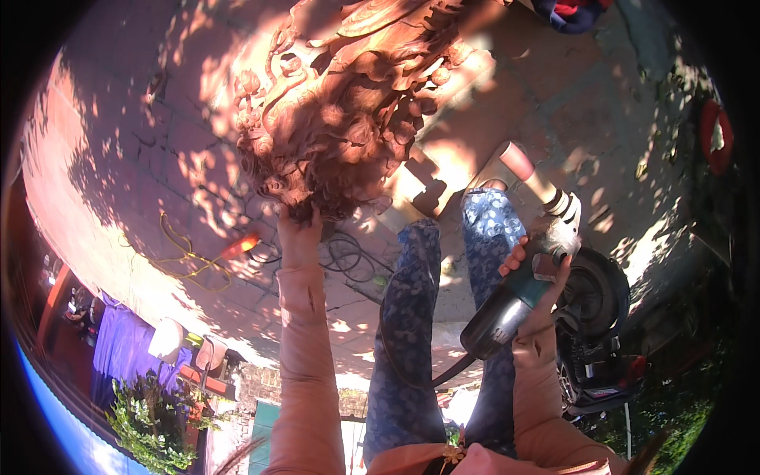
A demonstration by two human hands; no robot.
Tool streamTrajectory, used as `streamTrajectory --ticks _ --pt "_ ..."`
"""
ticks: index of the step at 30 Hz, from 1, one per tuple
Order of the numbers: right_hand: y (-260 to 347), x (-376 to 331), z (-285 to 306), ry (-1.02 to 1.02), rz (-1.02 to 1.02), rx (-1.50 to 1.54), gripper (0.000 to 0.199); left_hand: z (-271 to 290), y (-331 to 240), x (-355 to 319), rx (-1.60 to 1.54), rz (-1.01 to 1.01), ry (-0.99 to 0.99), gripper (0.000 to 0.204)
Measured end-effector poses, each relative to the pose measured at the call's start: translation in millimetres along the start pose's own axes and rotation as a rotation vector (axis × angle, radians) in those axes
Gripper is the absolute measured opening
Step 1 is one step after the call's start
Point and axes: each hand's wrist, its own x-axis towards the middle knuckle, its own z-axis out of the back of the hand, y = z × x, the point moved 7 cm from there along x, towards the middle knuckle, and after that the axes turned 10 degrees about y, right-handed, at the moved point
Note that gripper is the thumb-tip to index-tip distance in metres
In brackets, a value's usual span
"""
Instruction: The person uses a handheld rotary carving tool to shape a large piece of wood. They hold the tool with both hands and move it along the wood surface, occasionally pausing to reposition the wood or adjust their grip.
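Note:
A large reddish-brown wood carving (340, 127), full of curls and rounded knobs, stands at the top centre of the head view. My left hand (301, 229) grips its near lower edge, the fingertips partly lost among the dark folds. Over my right thigh, my right hand (546, 289) is wrapped round a handheld power grinder (507, 305) with a black and dark green body. From the tool's pale head, a long cylinder with a pinkish tip (517, 161) points up and left, apart from the carving. A black cord trails from the grinder's rear end.
A yellow cord (186, 257) with an orange connector (241, 246) lies on the paved floor (119, 182) at the left. Loops of dark cable (348, 253) lie below the carving. A wheeled vehicle (594, 293) stands at the right. Purple cloth (123, 344) hangs at the lower left.

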Motion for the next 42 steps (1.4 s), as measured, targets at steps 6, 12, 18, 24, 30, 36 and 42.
streamTrajectory --ticks 6,12,18,24,30,36,42 --pt "-2.7 -1.8 -1.7 -0.033 -0.005 -0.003 0.076 9.3 -9.4 17.8 -0.027 0.036 0.025 0.032" --pt "-1.7 -0.3 -2.9 -0.059 0.028 0.067 0.074 -1.9 15.6 8.0 0.098 0.041 0.082 0.032" --pt "3.7 -3.6 -3.3 0.019 0.095 0.144 0.074 19.9 53.7 19.9 0.070 -0.197 0.081 0.035" --pt "44.5 -10.2 -8.3 0.091 0.163 0.219 0.075 21.2 53.8 6.0 0.244 -0.082 0.281 0.043" --pt "99.5 -26.1 -24.6 0.048 0.260 0.385 0.078 -105.0 38.6 -101.0 0.976 -0.547 0.194 0.030" --pt "162.5 -32.3 -52.8 0.194 0.483 0.536 0.078 -353.4 162.1 -225.3 1.424 -0.860 0.698 0.031" --pt "208.3 -22.6 -72.3 0.232 0.553 0.478 0.082 -541.8 245.5 -218.9 1.985 -0.840 1.000 0.044"
